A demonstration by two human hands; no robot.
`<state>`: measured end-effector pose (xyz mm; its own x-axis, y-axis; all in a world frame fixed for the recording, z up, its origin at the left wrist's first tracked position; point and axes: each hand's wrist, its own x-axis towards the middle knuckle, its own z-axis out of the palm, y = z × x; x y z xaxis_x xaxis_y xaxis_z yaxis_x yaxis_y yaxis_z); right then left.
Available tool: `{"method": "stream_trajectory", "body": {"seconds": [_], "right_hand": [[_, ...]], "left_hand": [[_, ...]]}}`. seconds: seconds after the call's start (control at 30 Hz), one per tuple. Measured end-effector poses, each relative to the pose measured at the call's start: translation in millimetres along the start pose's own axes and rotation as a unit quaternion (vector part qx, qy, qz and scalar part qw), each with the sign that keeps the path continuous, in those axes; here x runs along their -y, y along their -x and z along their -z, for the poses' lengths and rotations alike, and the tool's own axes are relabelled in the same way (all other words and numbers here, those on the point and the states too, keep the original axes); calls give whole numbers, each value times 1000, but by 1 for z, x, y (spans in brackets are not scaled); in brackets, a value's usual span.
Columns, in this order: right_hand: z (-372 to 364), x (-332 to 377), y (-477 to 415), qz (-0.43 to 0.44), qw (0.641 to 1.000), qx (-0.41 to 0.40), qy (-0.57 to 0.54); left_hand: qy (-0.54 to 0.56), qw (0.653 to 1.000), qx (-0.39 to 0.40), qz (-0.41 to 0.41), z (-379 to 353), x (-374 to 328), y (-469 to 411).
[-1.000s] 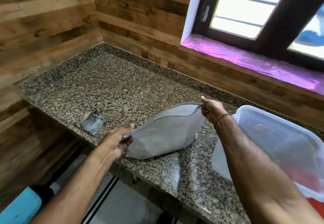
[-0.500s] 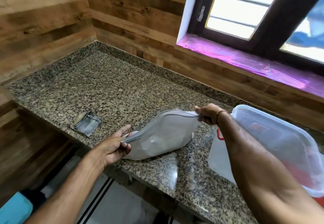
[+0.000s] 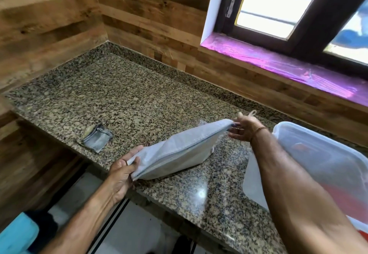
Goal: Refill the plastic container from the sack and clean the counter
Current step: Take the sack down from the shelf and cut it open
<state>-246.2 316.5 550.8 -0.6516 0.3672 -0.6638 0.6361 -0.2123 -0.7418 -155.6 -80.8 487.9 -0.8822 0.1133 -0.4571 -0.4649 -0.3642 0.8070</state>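
White woven sack (image 3: 179,154) lies stretched between our two hands, low over the granite counter (image 3: 129,104), with its bottom edge resting on the stone near the front lip. It looks flat and slack, and its long upper edge runs in a taut line from one hand to the other.

Our left hand (image 3: 121,172) grips the near corner, thumb on top of the cloth and fingers curled underneath. Our right hand (image 3: 245,128) pinches the far corner between thumb and fingertips while the other fingers spread loosely; a thin bracelet (image 3: 258,131) sits on that wrist, and a loose thread curls up above the knuckles.

Just to the right of the sack stands the plastic container (image 3: 310,144), translucent and lidded, partly hidden behind our right forearm. Something red shows through its wall, too blurred for us to name.

Further left on the counter, well apart from the sack, lies a small folded grey cloth (image 3: 97,138). Wood-plank walls (image 3: 149,15) meet in the corner behind, and a dark-framed window (image 3: 268,15) sits above a shiny purple sill (image 3: 278,64).
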Motion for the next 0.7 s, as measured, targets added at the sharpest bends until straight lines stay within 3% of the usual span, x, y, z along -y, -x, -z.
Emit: {"method": "stream_trajectory", "body": {"seconds": [0.1,0.27,0.43,0.6,0.7], "right_hand": [[-18,17,10,5,995,34,99],[-31,17,-15,35,977,-8,210],[-19,25,-21,22,968,70,239],[-22,41,-15,-7,923,122,364],[-33,48,-16,-41,890,124,437]], "left_hand": [[-11,1000,-10,18,-4,-6,-4],[37,995,-17,93,-9,-18,-9],[50,991,-14,127,0,-14,-10],[48,972,18,227,8,-17,-8],[1,968,-4,253,4,-21,-23]]}}
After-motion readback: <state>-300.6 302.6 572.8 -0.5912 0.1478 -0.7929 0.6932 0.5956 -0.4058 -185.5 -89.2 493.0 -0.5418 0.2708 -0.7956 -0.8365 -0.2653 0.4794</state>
